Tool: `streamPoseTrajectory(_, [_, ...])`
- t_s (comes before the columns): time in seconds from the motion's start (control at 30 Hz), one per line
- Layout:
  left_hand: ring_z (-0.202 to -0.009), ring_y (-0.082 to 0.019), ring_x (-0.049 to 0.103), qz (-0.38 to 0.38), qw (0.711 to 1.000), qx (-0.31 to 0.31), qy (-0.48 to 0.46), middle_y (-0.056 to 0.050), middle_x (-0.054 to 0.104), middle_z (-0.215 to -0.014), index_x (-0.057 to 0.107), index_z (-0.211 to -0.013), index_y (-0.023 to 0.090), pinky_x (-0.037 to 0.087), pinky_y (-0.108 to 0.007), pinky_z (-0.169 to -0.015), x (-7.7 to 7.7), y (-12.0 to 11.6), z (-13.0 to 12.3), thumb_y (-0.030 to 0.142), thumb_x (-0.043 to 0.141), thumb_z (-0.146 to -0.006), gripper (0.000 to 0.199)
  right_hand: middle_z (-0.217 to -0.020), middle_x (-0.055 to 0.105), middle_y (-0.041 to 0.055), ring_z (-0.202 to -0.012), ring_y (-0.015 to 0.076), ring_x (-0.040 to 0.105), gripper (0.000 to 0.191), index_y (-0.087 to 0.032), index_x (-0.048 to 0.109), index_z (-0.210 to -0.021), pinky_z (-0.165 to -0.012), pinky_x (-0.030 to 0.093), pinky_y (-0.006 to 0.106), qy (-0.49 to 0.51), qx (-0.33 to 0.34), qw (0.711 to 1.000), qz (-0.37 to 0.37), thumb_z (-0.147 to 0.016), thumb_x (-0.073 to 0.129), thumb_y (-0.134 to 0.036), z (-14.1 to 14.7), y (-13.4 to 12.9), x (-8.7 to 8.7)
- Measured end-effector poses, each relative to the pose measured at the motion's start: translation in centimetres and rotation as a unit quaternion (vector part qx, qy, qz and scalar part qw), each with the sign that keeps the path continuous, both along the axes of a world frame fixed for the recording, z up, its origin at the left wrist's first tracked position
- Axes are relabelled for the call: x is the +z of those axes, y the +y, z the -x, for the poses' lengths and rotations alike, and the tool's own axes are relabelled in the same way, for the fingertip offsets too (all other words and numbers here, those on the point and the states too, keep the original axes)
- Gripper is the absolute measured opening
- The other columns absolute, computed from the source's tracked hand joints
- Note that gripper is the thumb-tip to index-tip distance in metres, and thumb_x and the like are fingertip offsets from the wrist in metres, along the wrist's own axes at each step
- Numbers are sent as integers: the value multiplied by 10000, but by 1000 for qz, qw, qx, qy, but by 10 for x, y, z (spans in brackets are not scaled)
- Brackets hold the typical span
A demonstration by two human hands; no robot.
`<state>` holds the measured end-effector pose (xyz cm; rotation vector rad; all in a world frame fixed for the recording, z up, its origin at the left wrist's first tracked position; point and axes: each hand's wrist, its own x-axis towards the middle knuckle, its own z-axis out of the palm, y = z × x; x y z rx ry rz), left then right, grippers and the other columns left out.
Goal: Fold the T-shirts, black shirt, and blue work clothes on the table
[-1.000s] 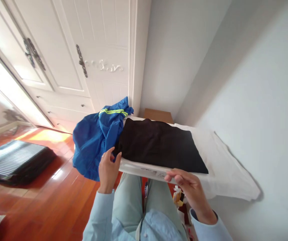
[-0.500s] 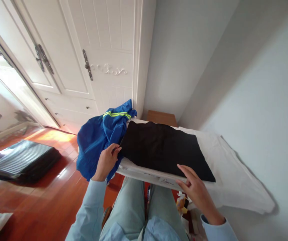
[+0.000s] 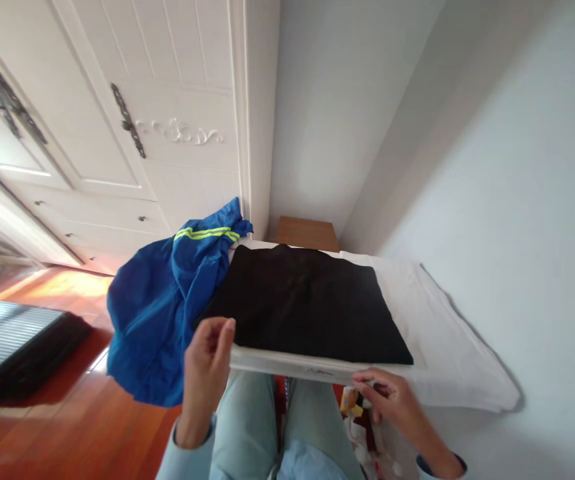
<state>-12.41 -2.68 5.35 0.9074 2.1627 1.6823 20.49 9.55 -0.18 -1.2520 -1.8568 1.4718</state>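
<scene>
A black cloth [image 3: 302,303] lies flat over a narrow board with a white cover [image 3: 447,333]. My left hand [image 3: 210,357] is closed at the cloth's near left corner, pinching its edge. At the board's near edge, below the right part of the black cloth, is my right hand [image 3: 385,393], thumb and fingertips close together; whether anything is between them is too small to tell. A blue garment [image 3: 155,310] with yellow-green stripes hangs in a heap over the board's left end.
White cabinets [image 3: 192,80] stand behind on the left. A small wooden piece of furniture [image 3: 307,233] is beyond the board, near the grey wall [image 3: 532,200]. A black ridged case [image 3: 22,340] rests on the red wood floor [image 3: 132,433]. Several items lie below the board.
The view has shifted right. My left hand has drawn the black cloth's left corner nearer to me. My right hand has moved off the cloth to the board's near edge, its fingers now closer together.
</scene>
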Motion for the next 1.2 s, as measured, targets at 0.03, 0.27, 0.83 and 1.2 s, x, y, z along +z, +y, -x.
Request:
streamPoseTrajectory(0.03, [-561,-157,543,1,992,-91,-89,-3,583,-665,649,-893,181,429,-271,-509,-7,6,-21,649,605,-853,471,-735,732,68,-389,123,557,499,-167,789,-921,-371,407,237,-1,3,999,46,-756,751,-636,2,-8,-6])
streamPoseTrajectory(0.27, [-990,-257,730,3,753,-259,-605,-154,726,-1135,624,-1066,150,574,-318,-787,-43,48,-139,297,819,-743,406,-790,721,52,-565,158,641,405,-189,754,-815,-537,509,274,66,60,991,97,-771,761,-591,24,-33,-18])
streamPoseTrajectory(0.83, [-582,-163,724,35,487,-206,-848,-99,775,-778,547,-1322,-16,554,-209,-510,-19,128,-188,328,448,-1048,451,-916,767,99,-744,226,703,547,-213,715,-1167,-631,542,318,156,-121,971,133,-762,804,-571,-39,-7,15])
streamPoseTrajectory(1.2, [-593,-135,695,-18,492,-253,-833,-93,780,-867,686,-1087,86,517,-212,-514,-15,122,-188,421,482,-1031,396,-972,783,140,-872,237,743,538,-165,734,-973,-889,579,419,288,-80,885,358,-972,473,-636,-31,114,28])
